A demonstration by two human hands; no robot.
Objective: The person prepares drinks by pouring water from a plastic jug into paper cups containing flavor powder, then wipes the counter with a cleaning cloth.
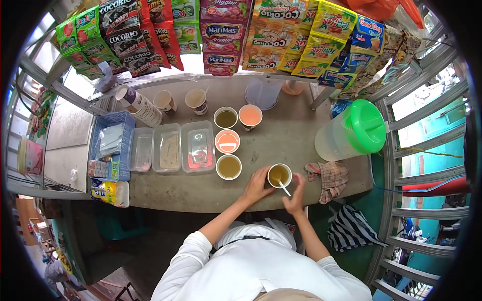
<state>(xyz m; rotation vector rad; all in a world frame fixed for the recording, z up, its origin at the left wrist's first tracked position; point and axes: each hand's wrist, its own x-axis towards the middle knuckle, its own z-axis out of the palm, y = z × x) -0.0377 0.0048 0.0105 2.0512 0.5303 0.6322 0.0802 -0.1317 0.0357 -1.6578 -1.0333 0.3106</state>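
A paper cup (274,171) of yellow-brown drink stands near the table's front edge. A white spoon (284,188) leans in it, its handle sticking out toward me. My left hand (257,186) is curled against the cup's left side, holding it. At the right side my right hand (296,194) is open, fingers apart, with the thumb close to the spoon's handle. To the left stand a cup of similar yellow-brown drink (229,167), an orange one with a pale patch (227,141), a darker greenish one (226,119) and another orange one (250,116).
Clear plastic boxes (197,145) and a blue basket (109,120) line the left. Stacked cups (145,111) stand behind. A green-lidded jug (346,133) and a checked cloth (329,179) are at right. Drink sachets (221,37) hang overhead.
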